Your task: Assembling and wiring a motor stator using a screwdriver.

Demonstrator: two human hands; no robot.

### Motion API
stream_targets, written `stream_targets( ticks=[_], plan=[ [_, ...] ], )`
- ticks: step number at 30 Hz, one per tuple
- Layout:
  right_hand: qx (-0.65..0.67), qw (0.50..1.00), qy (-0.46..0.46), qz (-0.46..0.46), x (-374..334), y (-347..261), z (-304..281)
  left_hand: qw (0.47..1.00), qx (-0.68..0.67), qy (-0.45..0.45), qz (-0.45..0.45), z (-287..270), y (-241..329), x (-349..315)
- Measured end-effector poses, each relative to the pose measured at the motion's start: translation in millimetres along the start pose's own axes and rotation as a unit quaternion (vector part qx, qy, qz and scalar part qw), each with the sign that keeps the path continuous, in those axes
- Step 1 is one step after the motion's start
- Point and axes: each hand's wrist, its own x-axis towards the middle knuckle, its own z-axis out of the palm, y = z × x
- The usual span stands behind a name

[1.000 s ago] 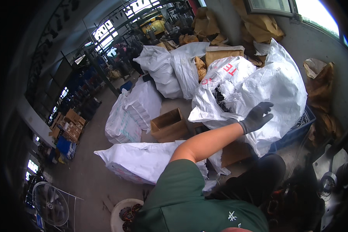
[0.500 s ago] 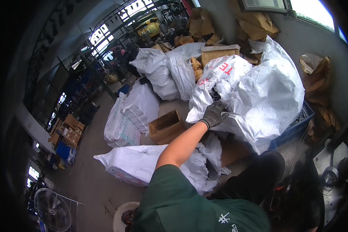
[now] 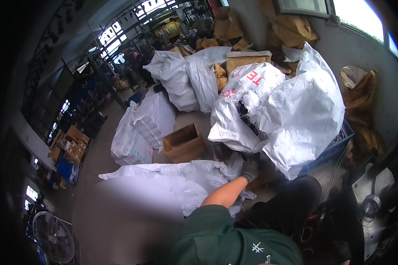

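Observation:
My left hand (image 3: 250,168), in a grey knit glove, reaches down between the white sacks. Its fingertips run into shadow under the hanging edge of a torn white sack with red print (image 3: 227,128), so their grip is hidden. Beside the wrist lies another white sack (image 3: 177,181) on its side, with a ragged open end near my hand. A big white sack (image 3: 305,110) bulges above and to the right of the glove. Dark contents, too unclear to name, show through the tear in the printed sack. My right hand is out of sight.
An open cardboard box (image 3: 185,143) stands left of my hand, beside wrapped white bales (image 3: 141,128). Under the big sack is a blue crate (image 3: 327,152). Brown paper sacks (image 3: 358,92) lean on the wall. A metal fixture (image 3: 371,203) stands right; a fan (image 3: 53,236) stands lower left.
My left hand has left the tear in the printed sack and come down toward me, beside the lying sack. The printed sack's edge now hangs lower. A blurred patch covers the lower left.

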Motion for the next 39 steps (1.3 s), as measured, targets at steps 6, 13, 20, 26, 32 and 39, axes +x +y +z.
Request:
stream_targets(
  ticks=[6, 13, 20, 26, 32, 39],
  plan=[
    [-0.082, 0.988, 0.098, -0.089, -0.7, 8.9, 13.2, 0.987, 0.07, -0.141, -0.007, -48.2, -47.4, -88.2],
    [-0.045, 0.998, -0.022, -0.041, 9.1, -14.3, 22.4, 0.963, 0.139, -0.226, -0.046, -77.5, -75.8, -178.6],
    [-0.049, 0.998, -0.013, -0.022, 32.9, 63.6, 25.8, 0.97, 0.131, -0.195, -0.053, -50.4, -61.5, -168.3],
    [-0.265, 0.957, 0.017, -0.118, 5.2, 90.4, 49.3, 0.968, 0.17, -0.181, -0.046, -26.5, -61.1, -163.8],
    [0.049, 0.988, -0.133, 0.057, -7.9, 24.9, 89.3, 0.981, 0.166, -0.105, 0.008, -10.6, -55.0, -140.6],
    [-0.261, 0.959, -0.098, -0.051, 0.0, 35.6, 117.1, 0.973, 0.204, -0.103, 0.024, -13.9, -39.9, -101.1]
  ],
)
